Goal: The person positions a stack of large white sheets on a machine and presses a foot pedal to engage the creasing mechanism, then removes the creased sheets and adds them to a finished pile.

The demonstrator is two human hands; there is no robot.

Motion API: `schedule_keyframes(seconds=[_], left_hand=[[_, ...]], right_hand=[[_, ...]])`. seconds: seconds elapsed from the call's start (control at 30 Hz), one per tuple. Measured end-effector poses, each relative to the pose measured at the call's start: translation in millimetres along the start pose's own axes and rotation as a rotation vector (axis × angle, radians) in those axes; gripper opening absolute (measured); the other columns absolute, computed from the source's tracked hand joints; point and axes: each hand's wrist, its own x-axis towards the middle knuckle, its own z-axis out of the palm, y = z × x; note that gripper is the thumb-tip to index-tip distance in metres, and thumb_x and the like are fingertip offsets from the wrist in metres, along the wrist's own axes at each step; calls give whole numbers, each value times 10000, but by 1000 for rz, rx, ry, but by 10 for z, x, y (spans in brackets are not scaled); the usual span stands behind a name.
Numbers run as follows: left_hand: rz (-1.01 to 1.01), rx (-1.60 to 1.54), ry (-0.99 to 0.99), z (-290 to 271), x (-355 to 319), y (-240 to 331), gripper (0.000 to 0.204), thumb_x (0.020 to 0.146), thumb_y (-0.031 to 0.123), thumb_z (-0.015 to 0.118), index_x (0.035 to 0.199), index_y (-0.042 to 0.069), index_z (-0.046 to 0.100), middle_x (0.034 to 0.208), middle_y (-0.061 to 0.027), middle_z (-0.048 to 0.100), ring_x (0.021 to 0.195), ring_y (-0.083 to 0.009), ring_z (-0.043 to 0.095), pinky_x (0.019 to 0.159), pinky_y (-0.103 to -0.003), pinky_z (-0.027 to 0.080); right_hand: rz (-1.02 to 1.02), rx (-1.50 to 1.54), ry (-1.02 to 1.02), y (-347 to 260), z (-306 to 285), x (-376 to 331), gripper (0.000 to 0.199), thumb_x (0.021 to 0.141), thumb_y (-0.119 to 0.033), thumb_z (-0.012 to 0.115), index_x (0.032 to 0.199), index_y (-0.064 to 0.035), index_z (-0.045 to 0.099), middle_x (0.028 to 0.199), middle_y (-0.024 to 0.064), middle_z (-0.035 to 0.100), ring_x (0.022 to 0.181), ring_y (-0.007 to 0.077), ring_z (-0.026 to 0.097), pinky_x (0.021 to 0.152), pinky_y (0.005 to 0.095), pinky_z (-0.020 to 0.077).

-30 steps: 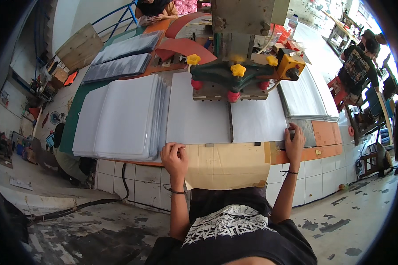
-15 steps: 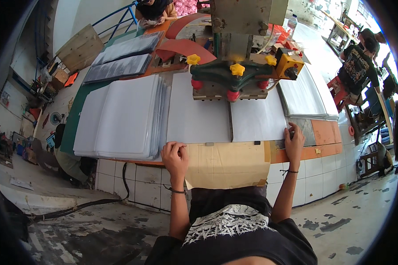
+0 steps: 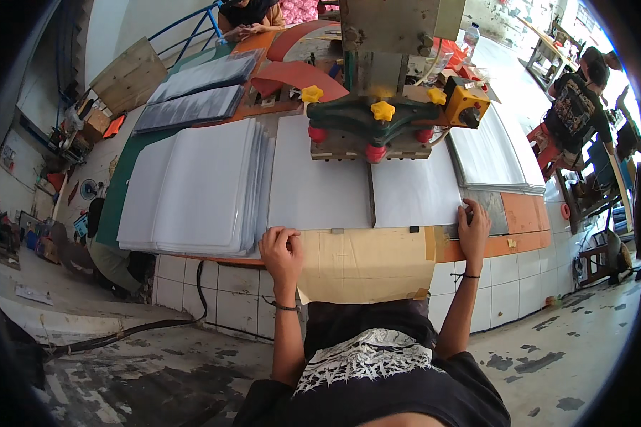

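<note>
At bench's near edge: my left hand (image 3: 281,249) curled, knuckles pinning white sheet (image 3: 320,185); right hand (image 3: 472,229) fingers flat, squaring second sheet (image 3: 414,191) under press (image 3: 377,121).

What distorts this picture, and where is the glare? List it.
Head view: fisheye bends the counter edge and floor toward a black rim; daylight washes out the top right behind a person; the white sheets under the press are bright but not blown out; both hands, left and right, look sharp, soft shadows only.
</note>
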Motion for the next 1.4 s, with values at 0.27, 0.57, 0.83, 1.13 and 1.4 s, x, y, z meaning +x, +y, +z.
schedule_keyframes(seconds=[0.27,0.57,0.83,1.13,1.4], left_hand=[[-14,0,-6,13,-2,5,95,807,13,615,796,85,675,862,-35,629,807,-263,587,778,-414,423],[-4,9,2,18,-4,-7,96,811,22,620,797,99,676,865,-26,621,818,-255,588,772,-405,421],[18,30,2,9,-7,-5,101,818,28,637,800,118,680,865,-10,607,830,-237,590,750,-389,418],[5,21,11,18,-8,-12,103,810,22,632,802,114,677,870,-12,609,825,-236,588,751,-387,419],[-36,-3,30,35,0,37,93,790,7,608,774,77,668,856,-43,627,804,-272,591,765,-421,441]], right_hand=[[-15,-14,13,24,5,0,211,956,-213,641,1131,-96,666,908,51,635,927,243,601,880,405,400],[-18,-11,9,4,-13,12,199,955,-200,637,1121,-96,672,903,55,641,920,242,606,874,403,402],[-6,-11,16,-14,-18,1,192,955,-204,636,1108,-95,678,908,54,643,917,243,604,872,396,402],[-10,-34,9,-9,0,19,186,942,-189,645,1099,-97,685,925,66,653,936,245,603,880,404,411],[3,-50,11,-3,-1,18,177,947,-201,644,1088,-102,684,909,56,658,931,245,605,884,401,413]])
